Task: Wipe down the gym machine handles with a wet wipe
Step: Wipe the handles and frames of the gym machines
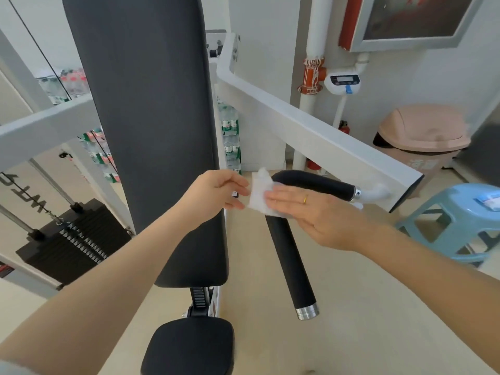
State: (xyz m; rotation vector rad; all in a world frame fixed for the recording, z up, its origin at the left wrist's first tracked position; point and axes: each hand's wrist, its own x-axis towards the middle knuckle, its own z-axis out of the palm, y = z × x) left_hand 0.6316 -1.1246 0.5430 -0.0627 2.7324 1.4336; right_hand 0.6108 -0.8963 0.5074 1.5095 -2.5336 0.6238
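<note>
The wipe point(260, 194) lies against the bend of the black handle point(292, 255), just right of the backrest point(151, 131). Your right hand point(313, 212) presses it there with flat, straight fingers. Your left hand point(216, 192) pinches the wipe's left edge. A blue stool point(454, 212) stands to the right.

Handle point(290, 255) right of backrest point(151, 131); stool point(457, 212) further right; bin point(422, 136) seemingly behind it.
</note>
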